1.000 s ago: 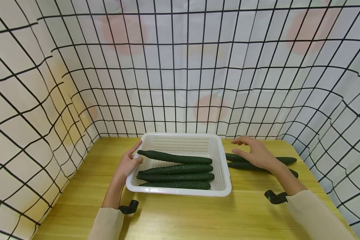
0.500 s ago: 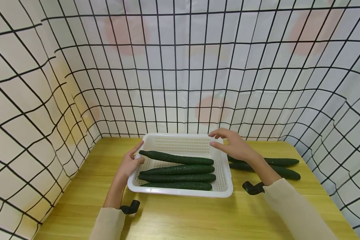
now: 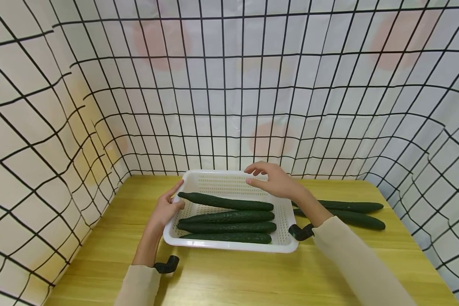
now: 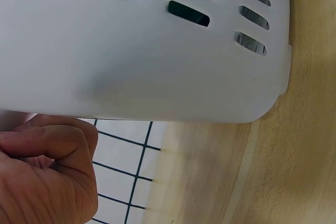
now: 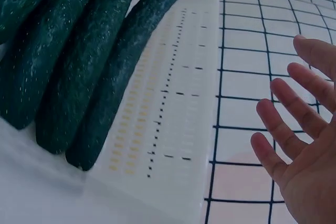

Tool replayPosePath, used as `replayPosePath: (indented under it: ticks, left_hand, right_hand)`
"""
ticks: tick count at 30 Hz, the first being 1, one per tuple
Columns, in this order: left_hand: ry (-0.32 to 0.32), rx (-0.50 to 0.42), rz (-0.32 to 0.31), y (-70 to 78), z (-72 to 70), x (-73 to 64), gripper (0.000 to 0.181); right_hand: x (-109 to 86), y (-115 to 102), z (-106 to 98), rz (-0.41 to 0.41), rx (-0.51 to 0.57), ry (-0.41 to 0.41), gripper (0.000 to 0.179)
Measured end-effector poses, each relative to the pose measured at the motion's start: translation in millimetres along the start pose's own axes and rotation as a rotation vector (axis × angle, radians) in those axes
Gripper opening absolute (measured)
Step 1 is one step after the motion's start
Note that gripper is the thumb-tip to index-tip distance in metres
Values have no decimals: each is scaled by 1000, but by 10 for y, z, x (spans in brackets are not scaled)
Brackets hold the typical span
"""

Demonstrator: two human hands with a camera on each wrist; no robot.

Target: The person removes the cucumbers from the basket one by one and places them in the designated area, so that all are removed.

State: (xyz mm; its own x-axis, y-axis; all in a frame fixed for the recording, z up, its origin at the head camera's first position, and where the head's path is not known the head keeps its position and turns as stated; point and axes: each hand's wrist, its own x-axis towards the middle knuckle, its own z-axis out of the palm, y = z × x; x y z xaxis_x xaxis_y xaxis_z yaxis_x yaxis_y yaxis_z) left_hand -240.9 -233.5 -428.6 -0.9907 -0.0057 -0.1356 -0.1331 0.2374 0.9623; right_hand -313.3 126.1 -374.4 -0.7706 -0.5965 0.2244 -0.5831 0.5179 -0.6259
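A white plastic basket point(image 3: 229, 244) with slotted walls holds several dark green cucumbers point(image 3: 229, 227) lying side by side. My left hand point(image 3: 166, 209) grips its left rim, thumb on the inner side and fingers outside; the left wrist view shows those curled fingers point(image 4: 58, 145) against the basket's wall point(image 4: 157, 77). Over the basket's back right part hovers my right hand point(image 3: 273, 180), fingers spread and holding nothing. In the right wrist view that hand point(image 5: 302, 145) is apart from the cucumbers point(image 5: 113, 82).
Two more cucumbers point(image 3: 355, 219) lie on the wooden table point(image 3: 229, 280) right of the basket, partly hidden by the right forearm. A black wire grid point(image 3: 241, 89) stands behind the table and along both sides, with pale sheeting behind it.
My right hand has moved left, from above the two cucumbers on the table to above the basket's back right part. The left hand and the basket have stayed in place.
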Motion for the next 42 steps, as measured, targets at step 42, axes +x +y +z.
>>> replayPosePath:
  ticks: [42]
  left_hand:
    - [32, -20, 17, -291, -3, 228, 85]
  right_hand:
    - [363, 183, 802, 79, -52, -346, 52]
